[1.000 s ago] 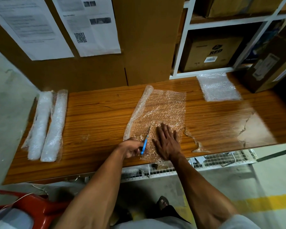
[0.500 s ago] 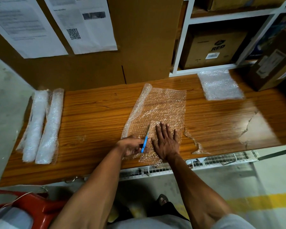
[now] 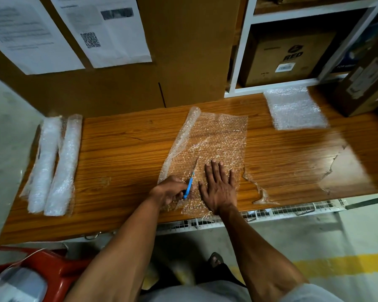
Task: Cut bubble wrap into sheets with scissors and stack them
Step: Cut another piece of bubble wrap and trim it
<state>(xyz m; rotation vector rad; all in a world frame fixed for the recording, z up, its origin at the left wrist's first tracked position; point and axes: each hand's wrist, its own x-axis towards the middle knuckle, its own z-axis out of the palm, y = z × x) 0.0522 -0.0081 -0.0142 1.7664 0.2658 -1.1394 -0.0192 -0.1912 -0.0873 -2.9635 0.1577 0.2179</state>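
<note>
Blue-handled scissors [image 3: 189, 186] sit in the left hand [image 3: 169, 190], fingers curled round the handles at the near edge of the wooden table [image 3: 122, 162]; blades point away from the body, tilted slightly right, tip lying on the bubble wrap sheet [image 3: 212, 144]. Whether the blades are apart or together: too small to tell

Right hand [image 3: 219, 188] lies just right of the blades, palm down, fingers straight and spread, pressing the sheet flat against the table. It grips nothing

Sheet's long axis runs near to far, same direction as the blades. Uncut material lies ahead of the scissor tip, toward the far edge, where the left margin curls up into a loose roll. Judgement: the cut has to travel straight away from the body along that axis; left hand drives, right hand anchors the piece beside the line

Further off: stack of cut sheets [image 3: 295, 109] at far right, well apart from the work. Two bubble wrap rolls [image 3: 52, 164] at far left, side by side
</note>
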